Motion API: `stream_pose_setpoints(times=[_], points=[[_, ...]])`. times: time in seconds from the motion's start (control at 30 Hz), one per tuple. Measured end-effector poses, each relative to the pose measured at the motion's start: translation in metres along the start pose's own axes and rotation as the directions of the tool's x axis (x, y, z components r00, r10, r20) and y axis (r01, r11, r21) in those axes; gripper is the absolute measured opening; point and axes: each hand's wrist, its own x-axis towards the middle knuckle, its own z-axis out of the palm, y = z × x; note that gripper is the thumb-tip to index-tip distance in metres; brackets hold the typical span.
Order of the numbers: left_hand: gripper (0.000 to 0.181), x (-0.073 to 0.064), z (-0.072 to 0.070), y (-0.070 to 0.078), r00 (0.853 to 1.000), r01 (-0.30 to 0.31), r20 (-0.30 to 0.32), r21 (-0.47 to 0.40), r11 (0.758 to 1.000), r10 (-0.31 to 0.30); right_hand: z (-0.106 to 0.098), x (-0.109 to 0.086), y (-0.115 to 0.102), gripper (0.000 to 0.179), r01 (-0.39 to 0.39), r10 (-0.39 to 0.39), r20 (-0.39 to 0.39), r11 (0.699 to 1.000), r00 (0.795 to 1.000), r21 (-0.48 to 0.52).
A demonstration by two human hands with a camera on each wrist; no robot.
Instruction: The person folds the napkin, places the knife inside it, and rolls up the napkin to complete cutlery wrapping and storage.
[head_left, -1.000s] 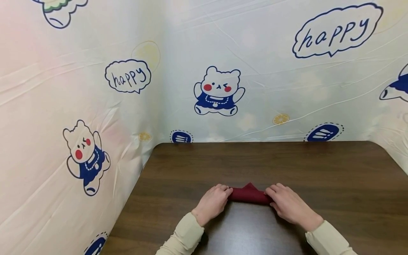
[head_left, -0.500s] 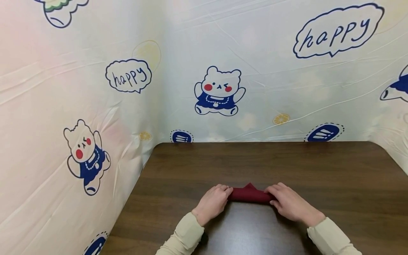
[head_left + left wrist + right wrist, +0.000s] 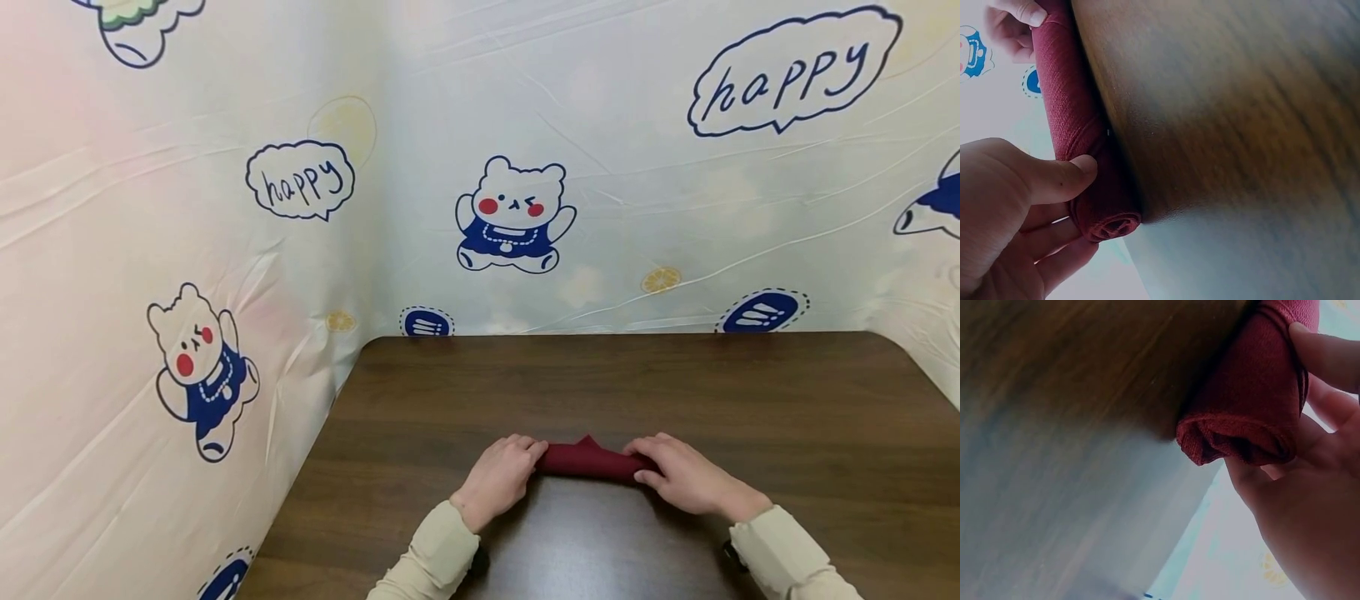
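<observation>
A dark red cloth (image 3: 587, 462), rolled into a tube, lies crosswise on the wooden table, with a small pointed corner sticking up along its far side. My left hand (image 3: 499, 480) grips its left end. In the left wrist view the thumb (image 3: 1079, 174) presses on top of the roll near its spiralled end, the fingers on the far side. At the right end my right hand (image 3: 688, 477) holds the cloth between thumb and fingers. The right wrist view shows this end of the roll (image 3: 1241, 394) looser, with layered folds visible.
The dark brown table (image 3: 480, 375) has rounded far corners. Behind it and to the left hangs a pale curtain (image 3: 420, 208) printed with bears and speech bubbles, close to the table's edges.
The right hand has shifted slightly to the right along the roll. Less of the cloth's pointed corner shows now. The left hand stays nearly still.
</observation>
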Motion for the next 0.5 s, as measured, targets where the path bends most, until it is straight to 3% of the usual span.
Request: stream_pose_setpoints(times=[0.2,0.5], points=[[0.029,0.000,-0.001,0.000,1.000,0.009,0.006,-0.008,1.000,-0.009,0.001,-0.001,0.000,0.025,-0.007,0.007,0.001,1.000,1.000,-0.001],[0.033,0.000,0.002,0.001,0.999,0.020,0.025,-0.016,1.000,-0.020,0.013,-0.006,-0.012,0.041,0.033,-0.052,-0.095,0.982,0.994,-0.187]])
